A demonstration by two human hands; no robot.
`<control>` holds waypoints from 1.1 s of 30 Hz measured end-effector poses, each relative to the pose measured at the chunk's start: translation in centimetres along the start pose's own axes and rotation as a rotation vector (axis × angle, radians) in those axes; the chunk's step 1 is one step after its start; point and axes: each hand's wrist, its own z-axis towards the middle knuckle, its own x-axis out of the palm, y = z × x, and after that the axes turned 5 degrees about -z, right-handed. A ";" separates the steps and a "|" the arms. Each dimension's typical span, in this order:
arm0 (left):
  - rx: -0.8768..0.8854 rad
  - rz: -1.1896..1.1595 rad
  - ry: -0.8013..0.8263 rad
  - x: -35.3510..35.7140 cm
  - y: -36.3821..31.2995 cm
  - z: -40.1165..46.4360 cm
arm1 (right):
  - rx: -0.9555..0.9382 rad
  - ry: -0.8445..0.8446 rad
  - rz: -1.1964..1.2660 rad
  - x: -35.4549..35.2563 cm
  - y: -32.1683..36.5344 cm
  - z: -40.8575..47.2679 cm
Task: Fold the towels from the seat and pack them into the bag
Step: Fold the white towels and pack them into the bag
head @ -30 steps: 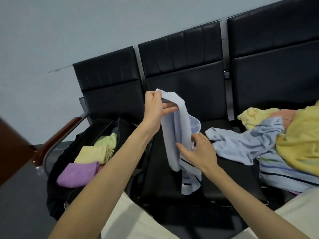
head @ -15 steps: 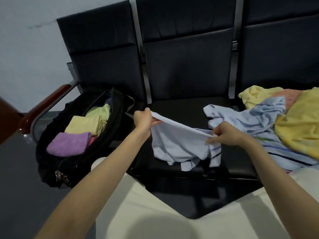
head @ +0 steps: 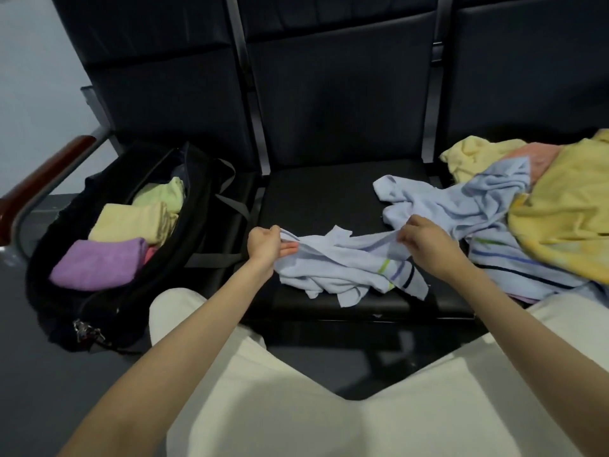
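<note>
Black bag (head: 108, 301): open, lying on the left seat of the row beside a wooden armrest (head: 43, 179). Contents, folded: one purple towel (head: 99, 263) nearest the camera, one pale yellow towel (head: 131, 221) behind it, one yellow-green towel (head: 163, 192) farthest back; a sliver of pink cloth shows beside the purple one. Three folded towels countable, plus the pink scrap.

Light blue towel (head: 346, 265): on the front of the middle seat (head: 316, 196), partly lifted. Its upper edge is stretched taut between both hands, so its long axis runs left to right across the seat; the rest sags in loose folds onto the cushion, the striped end at the right.

Left hand (head: 265, 245): fingers curled, pinching the towel's left corner.
Right hand (head: 425, 240): fingers curled, pinching the towel's edge near the stripes.

Unfolded pile, right seat and spilling onto the middle one: one further light blue towel (head: 461, 199), one striped towel (head: 514, 268) beneath it, one large yellow towel (head: 566, 219) on top, one smaller pale yellow piece (head: 474, 156) and one salmon piece (head: 534, 158) behind.
</note>
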 end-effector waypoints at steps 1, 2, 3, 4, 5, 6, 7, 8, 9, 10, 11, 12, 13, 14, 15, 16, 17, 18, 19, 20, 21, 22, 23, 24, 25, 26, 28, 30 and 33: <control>0.002 -0.004 0.003 0.0 0.0 0.0 | -0.044 0.025 -0.015 0.2 0.0 -0.7; 0.005 -0.004 0.005 0.0 0.1 0.0 | -0.086 0.038 -0.041 0.4 0.0 -1.5; 0.008 0.001 0.008 0.1 0.1 0.0 | -0.123 0.052 -0.070 0.5 -0.1 -2.2; 0.011 0.008 0.009 0.1 0.1 0.1 | -0.163 0.050 -0.096 0.6 -0.3 -2.9; 0.012 0.017 0.011 0.1 0.2 0.1 | -0.192 0.064 -0.113 0.7 -0.3 -3.5; 0.010 0.024 0.013 0.2 0.2 0.1 | -0.215 0.090 -0.127 0.8 -0.3 -4.1; 0.007 0.028 0.014 0.2 0.2 0.1 | -0.231 0.116 -0.146 0.9 -0.2 -4.6; 0.005 0.026 0.014 0.2 0.2 0.1 | -0.243 0.141 -0.169 1.1 -0.1 -4.9; 0.002 0.029 0.010 0.2 0.2 0.2 | -0.240 0.181 -0.197 1.3 -0.1 -5.2; 0.004 0.038 0.002 0.2 0.2 0.2 | -0.226 0.225 -0.235 1.5 -0.1 -5.3; 0.014 0.054 -0.013 0.2 0.2 0.2 | -0.204 0.270 -0.278 1.9 -0.2 -5.4; 0.033 0.070 -0.033 0.1 0.2 0.2 | -0.178 0.301 -0.313 2.1 -0.3 -5.3; 0.052 0.076 -0.053 0.1 0.2 0.1 | -0.151 0.321 -0.333 2.3 -0.3 -5.2; 0.065 0.061 -0.070 0.0 0.1 0.1 | -0.125 0.337 -0.338 2.3 -0.2 -5.1; 0.067 0.026 -0.074 -0.1 0.0 0.1 | -0.109 0.347 -0.342 2.3 -0.1 -5.0; 0.060 -0.020 -0.066 -0.2 -0.1 0.1 | -0.099 0.353 -0.350 2.3 0.0 -4.8; 0.048 -0.067 -0.049 -0.3 -0.2 0.1 | -0.094 0.359 -0.361 2.3 0.1 -4.6; 0.035 -0.107 -0.030 -0.3 -0.4 0.1 | -0.088 0.369 -0.372 2.3 0.3 -4.4; 0.023 -0.132 -0.013 -0.4 -0.5 0.0 | -0.082 0.382 -0.379 2.4 0.4 -4.2; 0.019 -0.143 -0.001 -0.4 -0.6 0.0 | -0.072 0.389 -0.374 2.6 0.3 -3.9; 0.024 -0.138 -0.004 -0.4 -0.7 0.0 | -0.047 0.389 -0.358 2.8 0.1 -3.7; 0.035 -0.122 -0.017 -0.5 -0.9 0.0 | -0.012 0.379 -0.336 2.8 -0.1 -3.6; 0.054 -0.092 -0.041 -0.6 -1.0 0.1 | 0.018 0.343 -0.319 2.6 -0.3 -3.5; 0.083 -0.054 -0.073 -0.9 -1.2 0.3 | 0.029 0.265 -0.314 2.4 -0.6 -3.4; 0.121 -0.009 -0.103 -1.2 -1.5 0.5 | 0.027 0.166 -0.316 1.9 -0.7 -3.2; 0.163 0.029 -0.125 -1.6 -1.9 0.8 | 0.026 0.066 -0.305 1.3 -0.8 -3.0; 0.262 0.113 -0.150 -2.4 -2.9 1.4 | 0.053 -0.094 -0.239 -0.4 -0.4 -2.3; 0.401 0.242 -0.177 -3.2 -4.3 1.5 | 0.085 -0.215 -0.166 -2.0 0.4 -1.2; 0.651 0.422 -0.273 -4.0 -7.3 1.2 | 0.147 -0.364 -0.058 -4.2 1.9 0.7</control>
